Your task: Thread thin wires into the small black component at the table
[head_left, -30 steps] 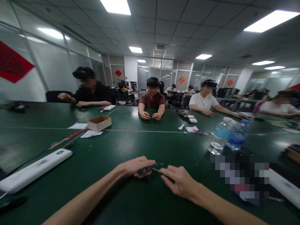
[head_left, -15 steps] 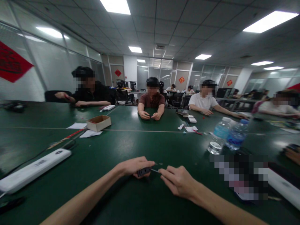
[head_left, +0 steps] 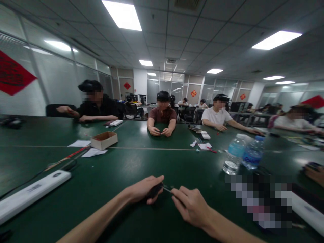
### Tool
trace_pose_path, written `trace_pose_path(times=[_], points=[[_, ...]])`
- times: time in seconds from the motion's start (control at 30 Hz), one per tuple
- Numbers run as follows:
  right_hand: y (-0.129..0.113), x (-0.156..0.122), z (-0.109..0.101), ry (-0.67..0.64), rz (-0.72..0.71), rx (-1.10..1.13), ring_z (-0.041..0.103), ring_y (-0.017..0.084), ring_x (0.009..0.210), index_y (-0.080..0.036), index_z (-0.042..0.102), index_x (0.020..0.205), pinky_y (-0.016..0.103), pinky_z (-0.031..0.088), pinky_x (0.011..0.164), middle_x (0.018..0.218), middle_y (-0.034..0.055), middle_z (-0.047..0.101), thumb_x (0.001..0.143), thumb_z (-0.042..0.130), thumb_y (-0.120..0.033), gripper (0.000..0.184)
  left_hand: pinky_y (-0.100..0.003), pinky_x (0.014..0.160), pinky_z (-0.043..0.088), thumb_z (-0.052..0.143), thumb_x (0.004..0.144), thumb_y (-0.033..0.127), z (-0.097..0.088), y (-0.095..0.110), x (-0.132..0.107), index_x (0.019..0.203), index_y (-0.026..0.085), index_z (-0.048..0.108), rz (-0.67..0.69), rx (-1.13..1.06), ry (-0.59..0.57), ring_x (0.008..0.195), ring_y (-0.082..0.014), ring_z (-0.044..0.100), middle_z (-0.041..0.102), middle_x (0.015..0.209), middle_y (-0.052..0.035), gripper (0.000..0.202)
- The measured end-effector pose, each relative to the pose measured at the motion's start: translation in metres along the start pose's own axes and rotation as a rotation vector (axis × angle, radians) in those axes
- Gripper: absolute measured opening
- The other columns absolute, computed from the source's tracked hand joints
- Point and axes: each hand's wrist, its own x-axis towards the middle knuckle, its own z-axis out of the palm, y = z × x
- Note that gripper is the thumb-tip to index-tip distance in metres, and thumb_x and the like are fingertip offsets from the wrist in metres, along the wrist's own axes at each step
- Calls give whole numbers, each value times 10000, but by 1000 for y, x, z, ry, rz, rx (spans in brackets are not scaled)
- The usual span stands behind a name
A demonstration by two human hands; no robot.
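My left hand [head_left: 141, 189] rests on the green table [head_left: 121, 175] with its fingers closed round a small black block [head_left: 155, 190]. A thin metal pin [head_left: 167, 190] sticks out of the block to the right. My right hand [head_left: 192, 204] pinches the far end of that pin, its fingers curled. Both hands sit close together near the table's front edge, and most of the black block is hidden by my left fingers.
A white power strip [head_left: 30, 195] lies at the left with a black cable. A cardboard box [head_left: 104, 140] and papers sit further back. Two water bottles [head_left: 243, 155] stand at the right. Several people sit across the table working with their hands.
The view has tilted upward, so hands and table sit lower in frame. My left fingers have closed further over the black block. My right hand stays on the pin.
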Motion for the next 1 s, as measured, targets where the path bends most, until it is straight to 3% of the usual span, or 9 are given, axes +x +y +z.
trace_pose_path(times=[0.17,0.33,0.5,0.8,1.0], points=[[3,-1,4,13,31,18,561,154,668,-202,540,1157,256,386,553,864,53,599,933,441,-236,248,-228,481,428,407,852,658,1,-3,5,873,126,529,47,-133,22,502,-146,557,609,644,-69,546],[4,-1,6,34,28,35,574,156,680,-204,563,1133,250,412,573,834,50,602,925,448,-230,239,-280,544,488,421,874,601,0,-5,6,935,144,518,95,-228,-2,570,-176,615,627,788,-96,471],[3,0,4,61,17,63,577,151,669,-195,579,1106,239,418,569,823,49,609,909,471,-225,226,-293,538,493,378,880,611,-1,-9,9,918,160,520,124,-289,19,555,-175,586,571,708,-41,474],[4,0,6,8,36,73,559,162,681,-210,549,1136,264,392,574,852,48,597,919,446,-239,242,-231,469,411,389,895,576,-1,-9,9,912,156,513,161,-266,32,484,-120,490,527,711,-20,438],[3,-1,5,-13,43,85,557,158,685,-217,545,1133,263,380,581,864,46,595,918,449,-239,236,-220,463,357,349,913,553,0,-4,7,905,147,524,159,-270,-30,473,-110,441,498,675,-14,442]])
